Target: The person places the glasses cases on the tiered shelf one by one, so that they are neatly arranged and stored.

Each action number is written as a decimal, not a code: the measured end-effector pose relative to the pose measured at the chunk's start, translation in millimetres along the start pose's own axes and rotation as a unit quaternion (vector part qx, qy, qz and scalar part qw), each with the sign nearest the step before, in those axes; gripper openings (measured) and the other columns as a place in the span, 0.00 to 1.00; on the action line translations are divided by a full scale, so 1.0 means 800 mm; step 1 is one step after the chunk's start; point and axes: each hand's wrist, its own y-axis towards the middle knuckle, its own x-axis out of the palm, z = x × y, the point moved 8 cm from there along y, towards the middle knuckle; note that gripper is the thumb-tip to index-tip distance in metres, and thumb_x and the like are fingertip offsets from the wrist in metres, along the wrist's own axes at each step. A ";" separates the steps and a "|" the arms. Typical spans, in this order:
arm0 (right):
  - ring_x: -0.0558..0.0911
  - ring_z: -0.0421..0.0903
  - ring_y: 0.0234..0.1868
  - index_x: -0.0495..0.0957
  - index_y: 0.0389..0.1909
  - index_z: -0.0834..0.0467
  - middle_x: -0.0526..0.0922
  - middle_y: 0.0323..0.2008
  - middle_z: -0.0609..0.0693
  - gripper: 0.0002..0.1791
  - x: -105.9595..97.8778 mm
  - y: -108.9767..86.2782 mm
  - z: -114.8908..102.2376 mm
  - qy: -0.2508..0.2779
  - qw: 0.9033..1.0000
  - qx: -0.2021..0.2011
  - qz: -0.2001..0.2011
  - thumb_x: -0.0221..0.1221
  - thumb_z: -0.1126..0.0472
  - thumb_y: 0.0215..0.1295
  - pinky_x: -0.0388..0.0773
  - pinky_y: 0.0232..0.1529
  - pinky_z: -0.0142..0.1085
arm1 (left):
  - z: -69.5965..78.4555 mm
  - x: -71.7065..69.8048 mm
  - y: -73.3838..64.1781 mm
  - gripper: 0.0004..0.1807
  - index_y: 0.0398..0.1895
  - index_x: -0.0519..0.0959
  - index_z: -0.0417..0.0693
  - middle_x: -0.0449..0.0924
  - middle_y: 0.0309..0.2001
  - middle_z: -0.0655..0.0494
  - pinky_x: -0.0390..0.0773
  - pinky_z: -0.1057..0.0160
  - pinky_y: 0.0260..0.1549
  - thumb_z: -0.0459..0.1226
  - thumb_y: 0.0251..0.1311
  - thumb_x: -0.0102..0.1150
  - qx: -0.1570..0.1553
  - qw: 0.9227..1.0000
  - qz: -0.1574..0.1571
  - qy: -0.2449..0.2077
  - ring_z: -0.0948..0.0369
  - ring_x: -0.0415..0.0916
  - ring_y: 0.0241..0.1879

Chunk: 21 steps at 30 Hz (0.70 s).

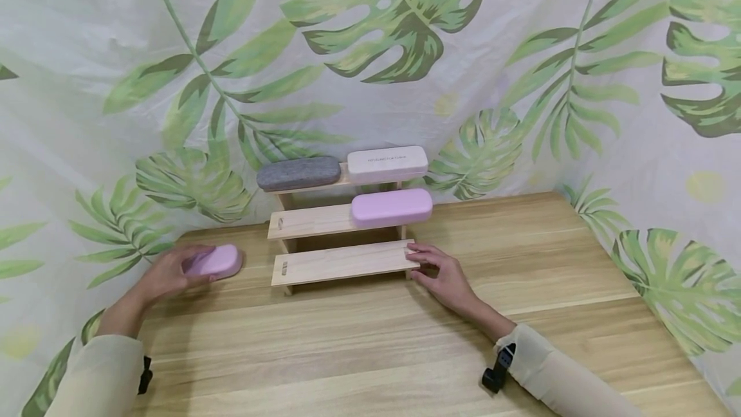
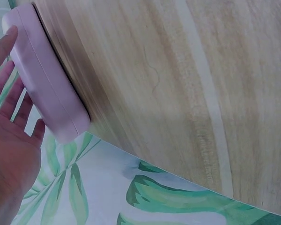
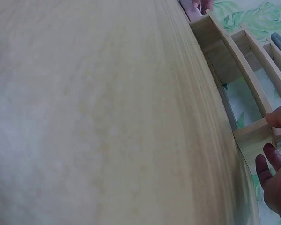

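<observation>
At the left of the table, my left hand (image 1: 173, 267) holds a pink glasses case (image 1: 226, 261), thumb on one side and fingers on the other. The left wrist view shows this pink case (image 2: 47, 75) close up, on the wood. My right hand (image 1: 440, 273) grips the right end of the lowest step of a three-step wooden display rack (image 1: 341, 264). In the right wrist view its thumb lies on that step's edge. A second pink glasses case (image 1: 392, 206) sits on the middle step. On the top step are a grey glasses case (image 1: 298, 173) and a white one (image 1: 388, 163).
The rack stands near the back of a wood-grain table (image 1: 370, 352). Behind it hangs a leaf-print cloth (image 1: 370, 101), which also runs along both sides. A black wrist strap (image 1: 500, 365) with a small device is on the right sleeve.
</observation>
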 end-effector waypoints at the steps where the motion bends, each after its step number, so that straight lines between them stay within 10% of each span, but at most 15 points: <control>1: 0.79 0.70 0.64 0.83 0.53 0.76 0.79 0.63 0.72 0.20 0.000 0.000 0.000 0.000 1.000 0.001 0.000 0.68 0.82 0.58 0.83 0.54 0.57 | 0.000 -0.001 0.000 0.39 0.62 0.82 0.36 0.84 0.57 0.31 0.72 0.49 0.48 0.47 0.48 0.82 0.004 1.000 0.002 0.002 0.34 0.79 0.56; 21: 0.79 0.70 0.64 0.83 0.53 0.77 0.79 0.63 0.72 0.20 0.000 0.001 0.000 -0.005 1.000 0.001 0.000 0.68 0.82 0.59 0.83 0.55 0.55 | 0.004 0.006 0.001 0.39 0.62 0.83 0.37 0.86 0.54 0.34 0.72 0.56 0.45 0.43 0.44 0.86 0.007 1.000 -0.021 0.003 0.43 0.81 0.51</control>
